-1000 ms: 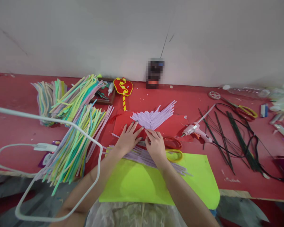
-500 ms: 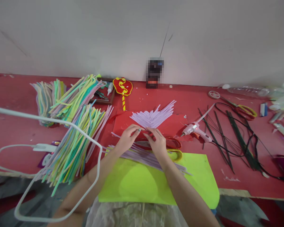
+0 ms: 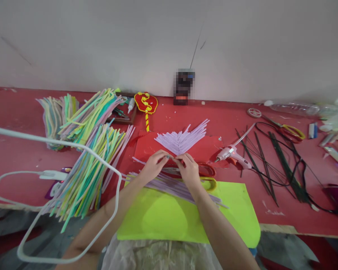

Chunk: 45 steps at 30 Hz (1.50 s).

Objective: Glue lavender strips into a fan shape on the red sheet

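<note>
My left hand [image 3: 154, 165] and my right hand [image 3: 189, 170] meet fingertip to fingertip over the red sheet [image 3: 146, 146]. Both pinch a short, thin pipe cleaner, mostly hidden by the fingers. Just beyond them lies a V-shaped fan of lilac pipe cleaners [image 3: 183, 139], laid in slanting rows that join along a middle line. Beneath my wrists, loose lilac pipe cleaners [image 3: 169, 185] rest across a yellow-green sheet [image 3: 163, 221]. Scissors with red and yellow handles [image 3: 210, 183] lie partly under my right hand.
Bundles of coloured pipe cleaners [image 3: 87, 172] spread at left, behind a white looped frame [image 3: 119, 187]. A pink glue gun [image 3: 233, 155] with a black cord lies right, near dark green stems [image 3: 287, 168] and more scissors [image 3: 291, 131]. A red-and-yellow fan-shaped ornament [image 3: 146, 103] sits at the back.
Both hands have shifted slightly toward me and to the right, staying pinched together. The lilac fan and the other things on the table have not moved.
</note>
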### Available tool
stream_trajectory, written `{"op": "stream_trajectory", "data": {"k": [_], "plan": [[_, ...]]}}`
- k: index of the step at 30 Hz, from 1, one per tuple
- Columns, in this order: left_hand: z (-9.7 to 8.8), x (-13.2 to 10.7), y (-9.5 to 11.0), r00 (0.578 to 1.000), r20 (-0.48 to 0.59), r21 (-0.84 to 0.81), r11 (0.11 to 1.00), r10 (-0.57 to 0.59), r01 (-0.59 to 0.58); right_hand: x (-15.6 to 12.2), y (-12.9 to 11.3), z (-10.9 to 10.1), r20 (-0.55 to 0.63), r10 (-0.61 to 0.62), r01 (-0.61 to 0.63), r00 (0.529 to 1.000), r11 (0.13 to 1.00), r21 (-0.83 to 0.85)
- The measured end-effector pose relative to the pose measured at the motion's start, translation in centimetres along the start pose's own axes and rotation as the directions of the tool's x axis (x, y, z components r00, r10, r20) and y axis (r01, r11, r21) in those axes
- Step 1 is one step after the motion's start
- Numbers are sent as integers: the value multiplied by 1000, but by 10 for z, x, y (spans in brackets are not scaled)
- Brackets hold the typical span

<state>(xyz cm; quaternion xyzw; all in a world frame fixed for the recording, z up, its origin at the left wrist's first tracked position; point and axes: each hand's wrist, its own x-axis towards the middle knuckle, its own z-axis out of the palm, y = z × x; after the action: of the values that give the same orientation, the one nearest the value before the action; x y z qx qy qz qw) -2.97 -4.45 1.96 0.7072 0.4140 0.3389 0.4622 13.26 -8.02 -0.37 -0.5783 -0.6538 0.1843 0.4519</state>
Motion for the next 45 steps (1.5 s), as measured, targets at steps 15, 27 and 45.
{"op": "stream_trajectory", "data": {"k": [15, 27, 45], "plan": [[-6, 0, 0, 995, 82, -130, 989, -64, 74, 3, -8, -4, -52, 43, -41, 998, 999, 32], [-8, 2, -14, 997, -47, 758, 652, 56, 0, 2, -4, -5, 11, 264, -263, 965, 955, 137], [-4, -4, -7, 990, 123, 895, 440, -76, -77, -1, 3, 4, 147, 109, -121, 983, 990, 76]]}}
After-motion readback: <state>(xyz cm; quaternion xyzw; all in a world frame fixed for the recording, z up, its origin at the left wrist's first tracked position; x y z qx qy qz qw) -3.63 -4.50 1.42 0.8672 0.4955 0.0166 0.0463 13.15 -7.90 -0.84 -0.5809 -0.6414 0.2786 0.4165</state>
